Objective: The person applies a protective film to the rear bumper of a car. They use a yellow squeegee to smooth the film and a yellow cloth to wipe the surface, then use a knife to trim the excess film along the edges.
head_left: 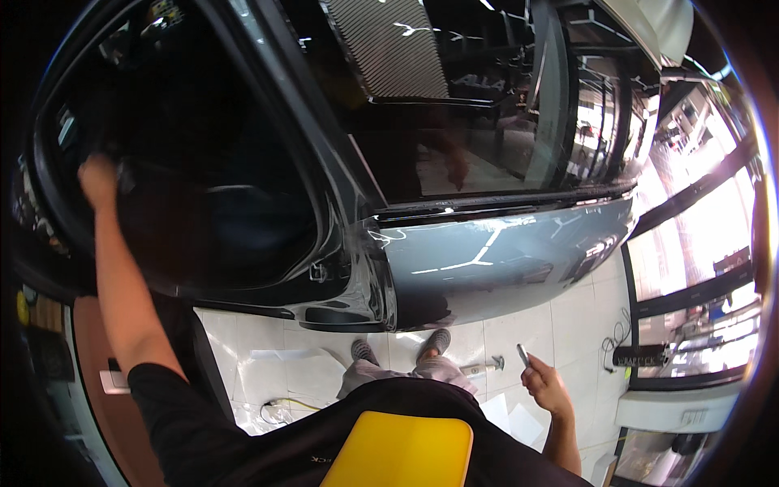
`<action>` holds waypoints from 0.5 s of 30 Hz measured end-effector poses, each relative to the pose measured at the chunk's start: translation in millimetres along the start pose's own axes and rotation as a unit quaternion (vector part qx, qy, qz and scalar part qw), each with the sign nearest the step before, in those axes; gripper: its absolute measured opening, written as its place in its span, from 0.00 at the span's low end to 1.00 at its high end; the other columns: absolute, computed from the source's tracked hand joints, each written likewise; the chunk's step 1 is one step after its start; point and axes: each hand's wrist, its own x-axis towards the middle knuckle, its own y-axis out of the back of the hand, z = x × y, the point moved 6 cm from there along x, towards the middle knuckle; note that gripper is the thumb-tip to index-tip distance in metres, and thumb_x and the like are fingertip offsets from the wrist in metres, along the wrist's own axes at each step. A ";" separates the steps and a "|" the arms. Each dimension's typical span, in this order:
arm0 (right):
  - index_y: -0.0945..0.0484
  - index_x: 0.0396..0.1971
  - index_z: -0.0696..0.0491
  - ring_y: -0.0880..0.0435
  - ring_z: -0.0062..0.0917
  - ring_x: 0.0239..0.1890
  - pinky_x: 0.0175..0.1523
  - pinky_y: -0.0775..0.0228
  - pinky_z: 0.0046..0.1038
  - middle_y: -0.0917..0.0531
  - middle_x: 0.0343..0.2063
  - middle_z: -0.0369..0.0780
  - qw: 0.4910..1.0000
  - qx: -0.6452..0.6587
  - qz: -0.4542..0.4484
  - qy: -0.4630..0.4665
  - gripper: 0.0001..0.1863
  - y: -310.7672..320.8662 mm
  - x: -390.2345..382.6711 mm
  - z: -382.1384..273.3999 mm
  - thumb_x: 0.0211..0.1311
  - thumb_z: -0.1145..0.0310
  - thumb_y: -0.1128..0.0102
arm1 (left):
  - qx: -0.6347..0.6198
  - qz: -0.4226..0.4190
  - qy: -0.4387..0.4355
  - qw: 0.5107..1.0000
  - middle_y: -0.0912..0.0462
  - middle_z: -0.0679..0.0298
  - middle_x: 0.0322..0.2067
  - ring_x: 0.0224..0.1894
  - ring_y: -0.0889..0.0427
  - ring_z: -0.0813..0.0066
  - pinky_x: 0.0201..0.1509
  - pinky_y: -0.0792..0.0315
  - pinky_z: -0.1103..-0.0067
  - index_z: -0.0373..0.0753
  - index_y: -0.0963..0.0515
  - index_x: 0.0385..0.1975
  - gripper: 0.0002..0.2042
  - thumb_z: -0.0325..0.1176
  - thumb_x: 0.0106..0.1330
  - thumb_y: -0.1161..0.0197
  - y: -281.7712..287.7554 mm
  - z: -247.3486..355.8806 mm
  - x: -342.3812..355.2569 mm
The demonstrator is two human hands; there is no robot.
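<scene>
My left hand (99, 180) is raised into the dark open doorway (203, 187) of a grey car, near the left side of its frame; its fingers are blurred and what they touch is unclear. My right hand (545, 387) is low at the right, closed on a small slim silver object (522, 354), held away from the car. Right of the doorway are a closed grey door (487, 260) and its dark, reflective window (438, 154). A yellow rectangular thing (398, 450) lies against the front of my black shirt.
An open door's brown inner panel (97, 349) stands at my lower left. On the tiled floor (560, 316) lie white sheets (519, 422), a yellow cable (296, 403), crumpled clear plastic (256, 415) and a tool (487, 365). Bright glass panes (682, 243) line the right side.
</scene>
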 end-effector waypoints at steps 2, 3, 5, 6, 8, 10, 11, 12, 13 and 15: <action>0.32 0.66 0.60 0.28 0.17 0.24 0.32 0.31 0.23 0.23 0.23 0.33 0.998 -0.053 -0.033 -0.031 0.28 -15.1 -3.6 64.8 0.65 0.72 0.49 | 0.108 -0.110 0.029 0.988 0.15 0.53 0.37 0.38 0.15 0.53 0.41 0.23 0.62 0.38 0.17 0.31 0.12 0.37 0.67 0.47 -33.7 -83.7 -15.1; 0.38 0.69 0.59 0.22 0.24 0.30 0.40 0.26 0.26 0.17 0.29 0.39 0.988 -0.132 -0.057 -0.060 0.34 -29.8 -11.0 96.0 0.59 0.74 0.48 | -0.088 -0.092 0.215 0.968 0.15 0.49 0.42 0.43 0.15 0.48 0.44 0.24 0.61 0.36 0.16 0.39 0.15 0.40 0.70 0.48 -31.2 -97.4 -26.4; 0.36 0.68 0.58 0.16 0.43 0.44 0.50 0.25 0.35 0.16 0.43 0.55 0.968 -0.237 -0.064 -0.042 0.35 -66.5 -20.1 152.2 0.57 0.72 0.44 | -0.330 -0.028 0.211 0.920 0.16 0.46 0.45 0.49 0.17 0.53 0.54 0.27 0.69 0.34 0.18 0.48 0.19 0.43 0.72 0.46 5.8 -57.9 -55.2; 0.37 0.68 0.58 0.18 0.46 0.51 0.56 0.28 0.37 0.19 0.51 0.56 0.935 -0.248 -0.193 -0.162 0.37 -90.8 -14.9 185.6 0.56 0.71 0.41 | -0.431 -0.016 0.189 0.882 0.17 0.52 0.46 0.51 0.19 0.62 0.57 0.30 0.74 0.31 0.19 0.46 0.16 0.39 0.73 0.45 22.0 -61.1 -78.2; 0.35 0.66 0.52 0.19 0.49 0.53 0.55 0.26 0.44 0.19 0.51 0.55 0.925 -0.229 -0.278 -0.120 0.32 -123.2 -13.1 219.8 0.59 0.67 0.44 | -0.582 -0.078 0.214 0.781 0.21 0.63 0.39 0.45 0.24 0.73 0.55 0.32 0.77 0.32 0.23 0.40 0.08 0.30 0.71 0.46 103.2 34.5 -139.0; 0.30 0.61 0.55 0.18 0.48 0.50 0.50 0.24 0.44 0.17 0.48 0.54 0.940 -0.236 -0.248 -0.006 0.30 -139.1 16.7 254.1 0.57 0.63 0.39 | -0.640 -0.200 0.106 0.734 0.28 0.65 0.32 0.38 0.27 0.74 0.48 0.31 0.77 0.37 0.29 0.30 0.03 0.21 0.62 0.49 184.7 113.2 -202.3; 0.29 0.59 0.55 0.18 0.48 0.50 0.50 0.24 0.43 0.17 0.48 0.53 0.935 -0.244 -0.257 -0.006 0.28 -139.3 28.9 255.2 0.58 0.62 0.40 | -0.624 -0.299 0.105 0.714 0.28 0.63 0.29 0.35 0.27 0.72 0.45 0.31 0.76 0.36 0.29 0.28 0.03 0.23 0.63 0.48 205.9 139.2 -240.8; 0.27 0.57 0.55 0.18 0.47 0.51 0.50 0.24 0.43 0.17 0.48 0.53 0.931 -0.250 -0.266 -0.007 0.26 -139.1 39.5 253.6 0.59 0.62 0.41 | -0.545 -0.349 0.087 0.757 0.26 0.58 0.28 0.34 0.25 0.68 0.43 0.30 0.74 0.35 0.27 0.27 0.04 0.24 0.63 0.47 222.2 160.3 -278.5; 0.25 0.56 0.55 0.18 0.47 0.51 0.50 0.24 0.42 0.17 0.48 0.52 0.926 -0.257 -0.277 -0.004 0.25 -140.9 51.9 250.7 0.60 0.61 0.41 | -0.513 -0.407 0.067 0.753 0.22 0.55 0.27 0.35 0.21 0.63 0.43 0.28 0.71 0.35 0.24 0.27 0.05 0.26 0.63 0.45 220.9 167.8 -332.5; 0.21 0.47 0.53 0.17 0.45 0.49 0.52 0.24 0.42 0.16 0.46 0.50 0.869 -0.344 -0.353 0.054 0.21 -168.7 81.1 318.5 0.58 0.57 0.41 | -0.451 -0.586 -0.026 0.673 0.16 0.57 0.29 0.36 0.16 0.58 0.43 0.24 0.66 0.38 0.20 0.30 0.05 0.30 0.64 0.41 183.8 174.9 -476.2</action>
